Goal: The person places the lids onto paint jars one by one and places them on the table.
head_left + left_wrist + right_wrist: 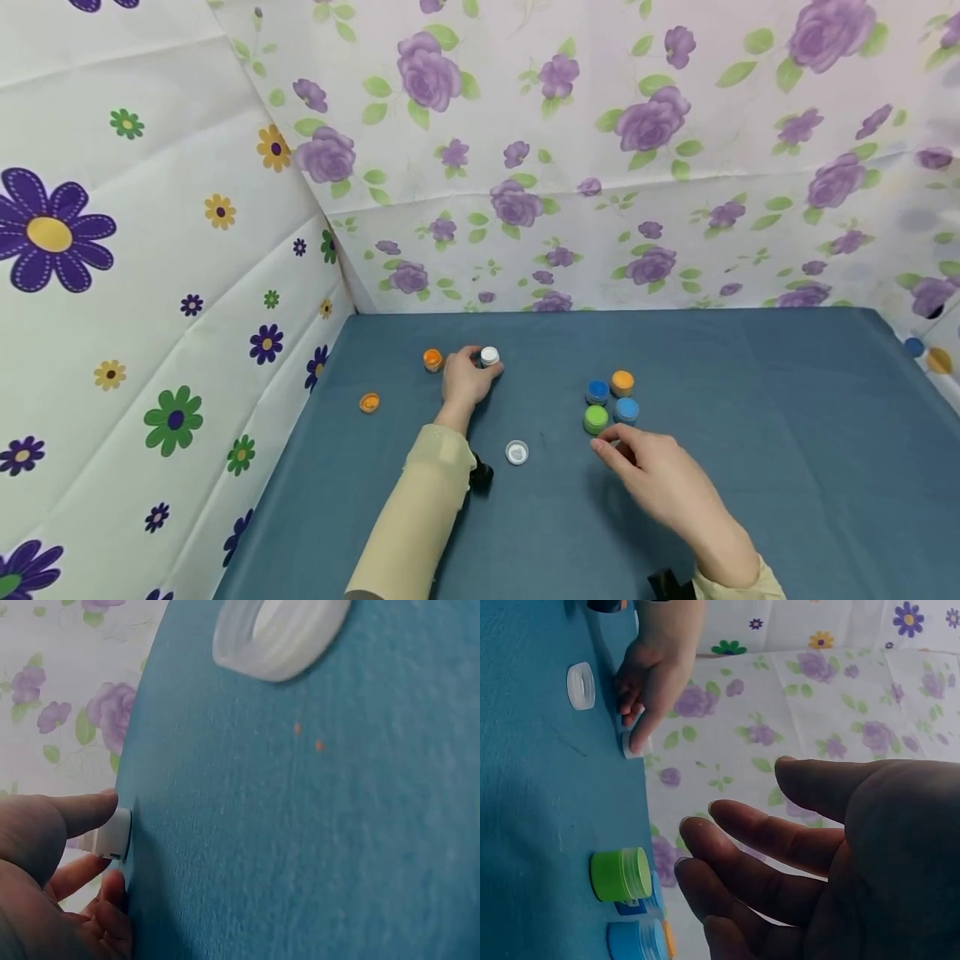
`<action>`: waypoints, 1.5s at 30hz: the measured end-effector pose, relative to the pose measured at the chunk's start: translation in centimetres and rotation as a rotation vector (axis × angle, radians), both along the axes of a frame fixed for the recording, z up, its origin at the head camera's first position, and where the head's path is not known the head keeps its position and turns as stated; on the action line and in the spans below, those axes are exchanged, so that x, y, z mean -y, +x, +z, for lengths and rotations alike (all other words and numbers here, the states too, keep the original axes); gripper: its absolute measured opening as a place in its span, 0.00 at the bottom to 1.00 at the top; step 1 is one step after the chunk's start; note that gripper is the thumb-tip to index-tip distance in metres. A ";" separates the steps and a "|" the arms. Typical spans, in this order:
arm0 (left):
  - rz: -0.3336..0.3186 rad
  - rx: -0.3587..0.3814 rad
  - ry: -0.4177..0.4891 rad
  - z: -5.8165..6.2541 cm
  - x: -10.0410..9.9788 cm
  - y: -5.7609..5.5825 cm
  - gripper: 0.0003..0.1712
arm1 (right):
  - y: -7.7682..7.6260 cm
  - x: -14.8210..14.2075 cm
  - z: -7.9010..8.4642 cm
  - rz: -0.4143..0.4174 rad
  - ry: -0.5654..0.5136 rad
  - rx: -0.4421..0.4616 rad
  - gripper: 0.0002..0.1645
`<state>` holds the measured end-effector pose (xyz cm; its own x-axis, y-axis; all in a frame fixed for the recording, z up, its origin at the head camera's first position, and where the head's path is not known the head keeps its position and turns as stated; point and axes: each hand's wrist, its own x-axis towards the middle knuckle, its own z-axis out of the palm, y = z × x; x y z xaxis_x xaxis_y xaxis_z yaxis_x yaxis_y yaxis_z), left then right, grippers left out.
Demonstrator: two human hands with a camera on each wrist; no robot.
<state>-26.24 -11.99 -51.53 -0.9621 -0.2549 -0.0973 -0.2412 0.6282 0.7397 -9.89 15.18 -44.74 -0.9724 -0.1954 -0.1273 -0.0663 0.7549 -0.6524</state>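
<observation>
Near the back of the table, my left hand (467,379) pinches a small white paint jar (489,356) between thumb and fingers. In the left wrist view the jar (115,834) stands on the cloth. A white lid (517,452) lies nearer to me, also large at the top of that view. My right hand (667,483) hovers with relaxed, slightly bent fingers and holds nothing. Just past its fingertips stands a green jar (596,419), grouped with a dark blue jar (597,392), a light blue jar (626,410) and a yellow-orange jar (622,382).
An orange jar (432,359) stands just left of the left hand. Its colour matches an orange lid (369,402) lying closer to the left edge. Blue cloth (750,433) covers the table. Flowered sheets (480,167) hang behind and at the left.
</observation>
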 end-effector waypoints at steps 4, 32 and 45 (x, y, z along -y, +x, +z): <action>0.011 0.032 -0.032 0.0 -0.4 -0.2 0.30 | -0.2 0.4 -0.3 0.011 0.001 0.017 0.25; 0.024 -0.054 -0.069 -0.9 0.0 0.4 0.27 | -0.4 1.4 -1.7 0.021 0.034 0.081 0.15; 0.014 -0.076 -0.055 -1.1 0.2 0.7 0.26 | -0.1 1.4 -1.7 0.025 0.022 0.095 0.13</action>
<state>-25.51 -12.16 -52.61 -0.9623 -0.2717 -0.0096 -0.1950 0.6652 0.7208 -10.00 13.78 -46.40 -0.9505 -0.2157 -0.2236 -0.0236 0.7678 -0.6403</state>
